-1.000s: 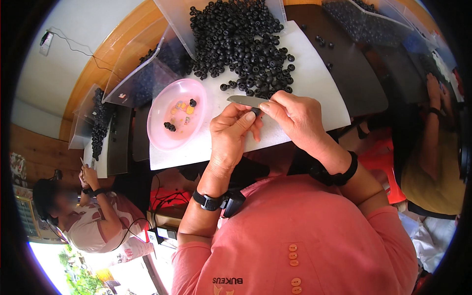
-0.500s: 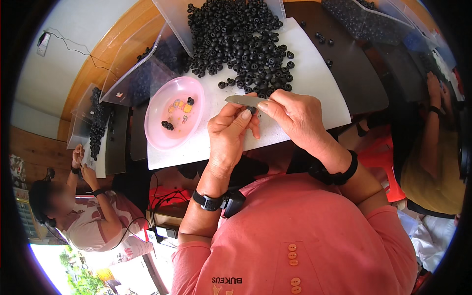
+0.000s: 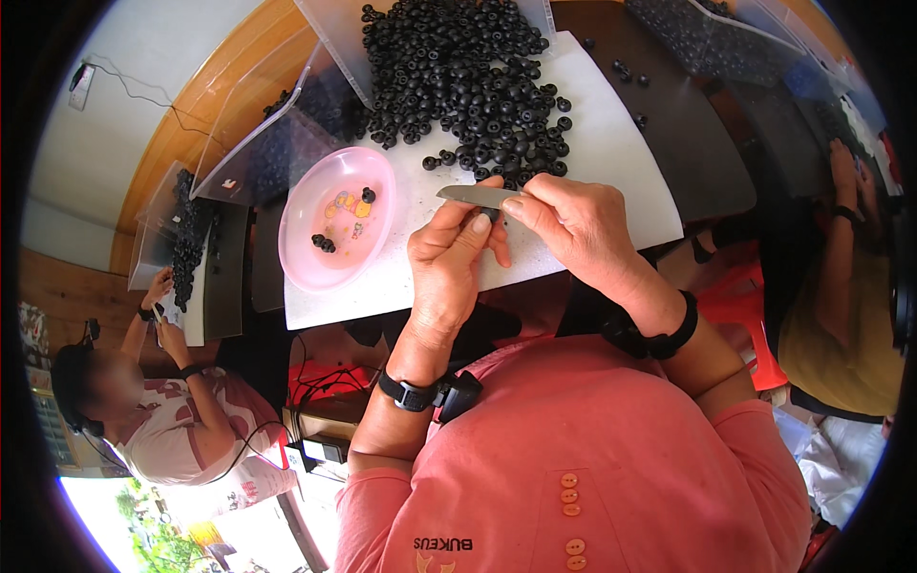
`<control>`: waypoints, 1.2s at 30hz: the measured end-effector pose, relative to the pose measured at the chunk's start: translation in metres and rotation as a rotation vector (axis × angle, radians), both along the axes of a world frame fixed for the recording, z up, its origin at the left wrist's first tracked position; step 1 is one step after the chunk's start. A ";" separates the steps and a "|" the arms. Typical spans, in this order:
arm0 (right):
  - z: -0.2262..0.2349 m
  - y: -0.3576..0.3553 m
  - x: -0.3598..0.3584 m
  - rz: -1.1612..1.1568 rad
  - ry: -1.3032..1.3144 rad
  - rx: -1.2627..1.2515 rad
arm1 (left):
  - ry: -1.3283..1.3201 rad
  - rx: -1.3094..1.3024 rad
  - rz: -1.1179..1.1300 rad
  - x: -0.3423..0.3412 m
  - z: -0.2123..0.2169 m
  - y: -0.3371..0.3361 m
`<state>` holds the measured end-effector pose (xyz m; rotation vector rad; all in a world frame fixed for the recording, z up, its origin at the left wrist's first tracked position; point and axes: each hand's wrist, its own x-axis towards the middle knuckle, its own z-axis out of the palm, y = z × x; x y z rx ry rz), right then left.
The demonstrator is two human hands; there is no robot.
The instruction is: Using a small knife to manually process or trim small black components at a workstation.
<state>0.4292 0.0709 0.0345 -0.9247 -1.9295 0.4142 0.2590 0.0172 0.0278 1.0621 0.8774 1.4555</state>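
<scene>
My left hand (image 3: 445, 267) pinches a small round black piece (image 3: 490, 214) that looks like rubber or plastic, mostly covered by the fingers. In my right hand (image 3: 585, 227) is a knife (image 3: 476, 196). Its flat grey blade points left and lies across the top of the piece, over the left fingertips; the handle is hidden in the fist. Just beyond both hands spreads a large heap of similar black pieces (image 3: 468, 86). Left of my hands, a pink oval bowl (image 3: 308, 205) holds a few of these pieces and some small crumbs.
A white board (image 3: 626, 167) lies under the work. The heap spills from a clear plastic bin (image 3: 336, 53). Another clear bin (image 3: 301, 100) stands at the left. Co-workers sit at the left (image 3: 181, 420) and right (image 3: 841, 334). A few loose pieces (image 3: 626, 74) lie on the dark tabletop.
My left hand and forearm have shifted very slightly to the right; knife and piece stay together. At the left, the co-worker's farther hand has moved toward the pieces there.
</scene>
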 end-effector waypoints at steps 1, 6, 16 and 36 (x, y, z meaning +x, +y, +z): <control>0.000 0.000 0.001 -0.001 0.000 -0.001 | 0.000 -0.001 -0.001 0.000 0.000 0.000; 0.002 -0.001 0.001 0.022 0.000 0.007 | -0.024 0.001 0.008 0.000 0.000 -0.001; 0.001 0.000 0.002 0.019 0.025 -0.065 | -0.057 0.003 -0.014 0.001 0.002 0.000; -0.013 0.003 -0.001 0.052 0.121 0.011 | 0.150 0.003 0.109 -0.003 -0.009 0.001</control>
